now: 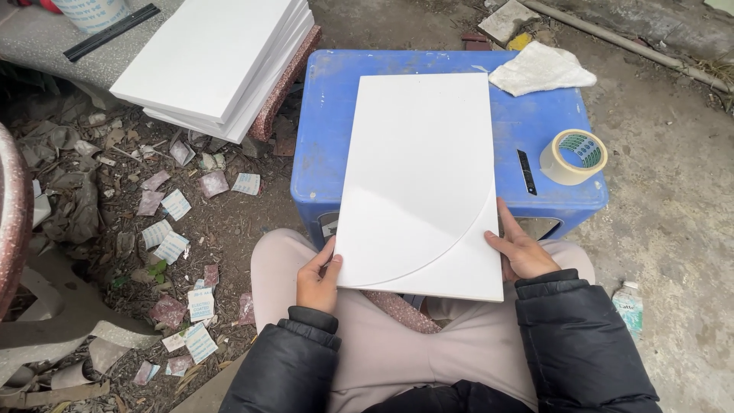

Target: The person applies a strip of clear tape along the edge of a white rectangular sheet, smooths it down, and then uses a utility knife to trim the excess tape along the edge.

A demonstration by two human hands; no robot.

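White board (419,176) lies lengthwise away from the person on the blue stool (329,115), left hand (316,281) and right hand (524,251) grasping its near corners. Small white-and-pink label scraps (174,205) litter the ground left; a tape roll (573,156) sits right.

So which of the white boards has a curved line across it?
The white board both hands hold on the blue stool; the stacked boards upper left look plain.

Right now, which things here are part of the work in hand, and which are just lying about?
In use:
white board, held by left hand and right hand
blue stool under it

Lying about:
tape roll
black cutter
white rag
stack of boards
paper scraps
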